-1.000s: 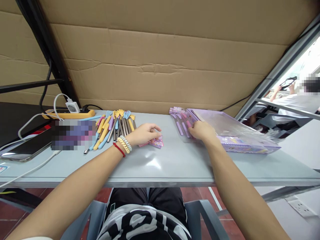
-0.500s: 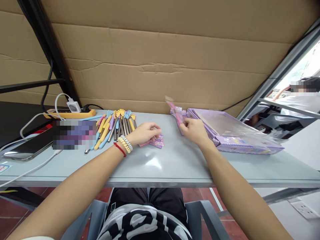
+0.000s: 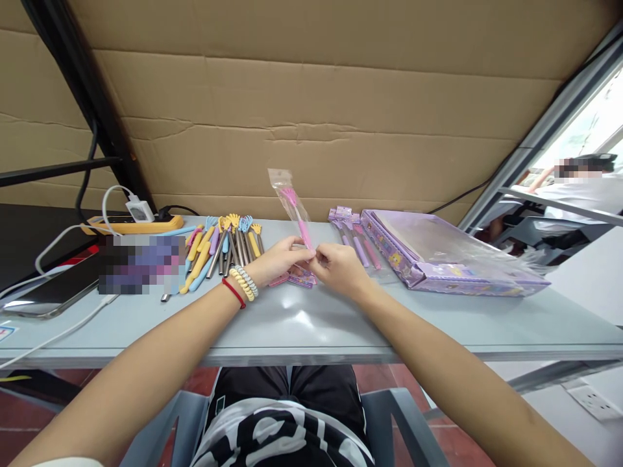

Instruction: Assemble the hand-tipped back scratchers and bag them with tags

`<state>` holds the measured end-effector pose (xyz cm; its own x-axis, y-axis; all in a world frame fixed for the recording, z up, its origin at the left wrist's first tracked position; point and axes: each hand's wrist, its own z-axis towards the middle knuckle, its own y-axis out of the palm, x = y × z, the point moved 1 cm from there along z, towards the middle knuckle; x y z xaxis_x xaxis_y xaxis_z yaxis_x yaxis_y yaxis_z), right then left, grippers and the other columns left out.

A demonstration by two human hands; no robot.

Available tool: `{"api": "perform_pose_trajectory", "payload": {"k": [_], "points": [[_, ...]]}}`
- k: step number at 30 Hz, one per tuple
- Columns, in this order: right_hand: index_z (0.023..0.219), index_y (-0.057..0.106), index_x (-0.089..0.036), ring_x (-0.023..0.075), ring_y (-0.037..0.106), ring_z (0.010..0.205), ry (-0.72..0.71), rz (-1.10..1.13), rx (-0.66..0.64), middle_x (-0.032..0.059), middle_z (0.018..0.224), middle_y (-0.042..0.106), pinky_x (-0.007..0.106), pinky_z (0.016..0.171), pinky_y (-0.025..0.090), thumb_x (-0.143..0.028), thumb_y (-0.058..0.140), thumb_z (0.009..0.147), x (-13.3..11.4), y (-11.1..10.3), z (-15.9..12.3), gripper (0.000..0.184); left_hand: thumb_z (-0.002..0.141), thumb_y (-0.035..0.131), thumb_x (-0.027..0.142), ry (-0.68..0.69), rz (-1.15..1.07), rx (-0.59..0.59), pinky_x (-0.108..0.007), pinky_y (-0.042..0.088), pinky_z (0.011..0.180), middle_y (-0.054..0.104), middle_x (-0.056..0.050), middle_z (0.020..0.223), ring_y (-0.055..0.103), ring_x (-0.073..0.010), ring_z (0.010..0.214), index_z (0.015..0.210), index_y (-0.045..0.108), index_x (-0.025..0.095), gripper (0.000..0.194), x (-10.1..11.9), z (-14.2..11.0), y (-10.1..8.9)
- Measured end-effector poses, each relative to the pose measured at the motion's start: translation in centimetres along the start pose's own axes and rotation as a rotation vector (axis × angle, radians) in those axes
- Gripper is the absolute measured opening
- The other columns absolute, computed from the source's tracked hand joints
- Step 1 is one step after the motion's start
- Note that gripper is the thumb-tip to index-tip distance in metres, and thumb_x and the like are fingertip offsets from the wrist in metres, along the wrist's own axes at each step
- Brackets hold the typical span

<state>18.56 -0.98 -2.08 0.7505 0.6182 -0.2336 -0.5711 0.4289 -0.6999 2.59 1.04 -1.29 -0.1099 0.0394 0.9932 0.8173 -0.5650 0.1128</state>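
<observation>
My right hand (image 3: 339, 270) is closed on the lower end of a pink hand-shaped stick in a clear plastic sleeve (image 3: 293, 202), which stands tilted up and to the left above the table. My left hand (image 3: 278, 259) meets it at the same end, fingers curled against the sleeve and over a small pile of pink printed cards (image 3: 300, 279) on the grey table (image 3: 341, 324). Left of it lies a heap of unpacked yellow, blue and pink sticks (image 3: 219, 250). A few packed sticks (image 3: 354, 233) lie to the right.
A purple flat box with clear bags (image 3: 438, 259) sits at the right. A yellow power strip with a charger (image 3: 131, 220), cables and a phone (image 3: 43, 295) lie at the left. Cardboard wall stands behind. Another person (image 3: 574, 194) sits far right.
My right hand picked one packed stick from the pile by the purple box, lifted it and carried it left to meet my left hand, which stayed over the cards.
</observation>
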Motion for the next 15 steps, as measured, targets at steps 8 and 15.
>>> {"api": "perform_pose_trajectory", "payload": {"k": [8,15], "points": [[0.061,0.037,-0.017,0.0075,0.034,0.052,0.05,0.094,-0.114,-0.001,0.055,0.045,0.022,0.055,0.026,-0.039,0.068,0.075,-0.2,0.2,0.0,0.041,0.074,0.073,0.006,-0.004,-0.059,-0.011,-0.027,0.056,0.065,0.069,-0.006,0.084,0.068,-0.0158,0.071,0.106,0.044,0.014,0.044,0.2,-0.3,0.5],[0.067,0.054,-0.014,0.0068,0.034,0.051,0.097,0.228,-0.085,-0.0019,0.054,0.046,0.021,0.054,0.027,-0.054,0.069,0.075,-0.2,-0.2,0.1,0.044,0.085,0.065,0.008,0.012,0.06,0.131,-0.02,0.047,0.047,0.063,0.002,0.069,0.056,-0.0088,0.047,0.097,0.046,0.016,0.024,1.2,-1.0,0.7]]}}
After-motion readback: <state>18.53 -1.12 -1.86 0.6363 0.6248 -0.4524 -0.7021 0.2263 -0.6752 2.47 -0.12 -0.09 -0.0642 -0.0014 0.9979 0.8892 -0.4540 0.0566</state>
